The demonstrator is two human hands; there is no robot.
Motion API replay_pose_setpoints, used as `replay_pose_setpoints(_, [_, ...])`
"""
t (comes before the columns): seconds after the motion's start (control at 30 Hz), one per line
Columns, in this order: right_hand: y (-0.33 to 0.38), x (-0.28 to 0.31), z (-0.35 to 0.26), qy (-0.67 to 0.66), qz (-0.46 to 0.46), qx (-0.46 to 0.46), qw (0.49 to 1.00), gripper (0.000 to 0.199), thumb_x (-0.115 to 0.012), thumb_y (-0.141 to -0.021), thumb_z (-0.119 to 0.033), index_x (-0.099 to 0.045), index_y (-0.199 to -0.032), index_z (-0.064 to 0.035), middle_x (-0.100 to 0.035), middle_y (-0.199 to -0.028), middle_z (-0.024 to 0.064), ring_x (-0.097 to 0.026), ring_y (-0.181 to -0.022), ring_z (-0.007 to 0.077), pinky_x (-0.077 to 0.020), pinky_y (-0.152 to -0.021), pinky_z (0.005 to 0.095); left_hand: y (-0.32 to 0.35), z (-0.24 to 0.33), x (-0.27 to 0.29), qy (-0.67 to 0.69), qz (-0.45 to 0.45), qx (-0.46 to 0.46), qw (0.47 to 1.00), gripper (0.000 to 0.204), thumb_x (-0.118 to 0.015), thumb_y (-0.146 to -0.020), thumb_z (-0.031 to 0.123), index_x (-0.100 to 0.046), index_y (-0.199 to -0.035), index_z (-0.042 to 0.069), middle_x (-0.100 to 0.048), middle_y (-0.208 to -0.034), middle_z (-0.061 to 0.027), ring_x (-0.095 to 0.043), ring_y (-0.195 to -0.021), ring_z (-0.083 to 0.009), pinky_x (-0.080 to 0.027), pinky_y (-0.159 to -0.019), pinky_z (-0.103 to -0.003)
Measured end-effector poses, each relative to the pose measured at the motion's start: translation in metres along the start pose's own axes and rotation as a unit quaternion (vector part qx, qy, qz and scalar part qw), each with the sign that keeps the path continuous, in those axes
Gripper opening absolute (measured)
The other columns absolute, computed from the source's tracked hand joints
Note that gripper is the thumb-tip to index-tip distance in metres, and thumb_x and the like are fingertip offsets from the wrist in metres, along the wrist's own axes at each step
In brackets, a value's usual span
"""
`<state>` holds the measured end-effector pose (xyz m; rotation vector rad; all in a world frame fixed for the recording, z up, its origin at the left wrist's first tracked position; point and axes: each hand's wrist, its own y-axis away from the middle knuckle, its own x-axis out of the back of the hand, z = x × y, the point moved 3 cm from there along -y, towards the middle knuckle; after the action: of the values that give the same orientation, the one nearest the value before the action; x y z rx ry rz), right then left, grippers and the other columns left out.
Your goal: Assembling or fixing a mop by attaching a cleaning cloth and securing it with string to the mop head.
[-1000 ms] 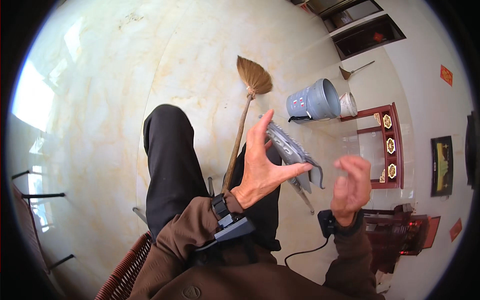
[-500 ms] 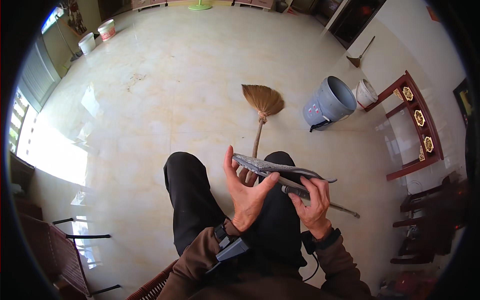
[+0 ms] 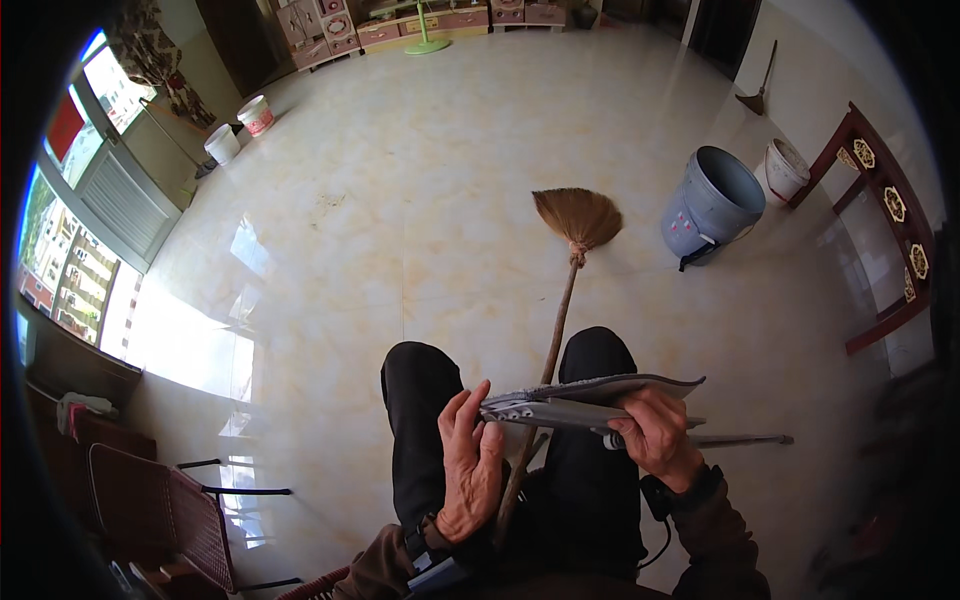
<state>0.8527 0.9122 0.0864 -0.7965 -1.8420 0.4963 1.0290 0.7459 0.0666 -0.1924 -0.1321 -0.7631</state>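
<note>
Above my knees I hold a flat mop (image 3: 565, 412), its grey plate roughly level with a fuzzy pad on its upper side. My left hand (image 3: 468, 470) is at the plate's left end, next to a row of small holes, fingers and thumb bent around that end. My right hand (image 3: 655, 435) grips the plate's right part between thumb and fingers. A thin metal pole (image 3: 745, 440) sticks out to the right below that hand. A straw broom (image 3: 578, 220) stretches away from between my legs, its handle passing behind the mop plate.
A grey-blue bucket (image 3: 708, 210) stands ahead to the right, beside a smaller white bucket (image 3: 787, 170). A dark red wooden frame (image 3: 880, 200) is at the right. Two white pails (image 3: 222, 146) stand by the door at far left. A brown woven chair (image 3: 165, 500) is at near left.
The view has shifted, with the scene now farther right and more of the far side showing. The mop plate is more level. My left fingers have drawn closer together at its end.
</note>
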Motion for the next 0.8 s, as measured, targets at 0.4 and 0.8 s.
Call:
replay_pose_setpoints(0.4, [0.016, 0.002, -0.016, -0.086, -0.077, -0.019, 0.993, 0.022, -0.075, -0.081, -0.021, -0.064, -0.083, -0.0013, -0.058, -0.071, 0.0074, -0.06, -0.061, 0.0242, -0.0473, -0.052, 0.0364, 0.005, 0.035, 0.036, -0.051, -0.109, -0.097, 0.988, 0.041, -0.052, -0.101, 0.032, -0.066, -0.116, -0.004, -0.069, -0.106, -0.0204, -0.069, -0.095, -0.0287, -0.052, -0.084, -0.034])
replay_pose_setpoints(0.8, [0.018, 0.0, -0.017, -0.112, -0.104, -0.038, 0.988, 0.022, -0.077, -0.079, -0.019, -0.064, -0.081, -0.0018, -0.054, -0.066, 0.0068, -0.059, -0.059, 0.0246, -0.0463, -0.051, 0.0369, 0.007, 0.044, 0.031, -0.096, -0.097, -0.061, 0.989, 0.034, -0.052, -0.101, 0.025, -0.07, -0.108, -0.004, -0.072, -0.093, -0.0178, -0.072, -0.083, -0.0253, -0.054, -0.074, -0.031])
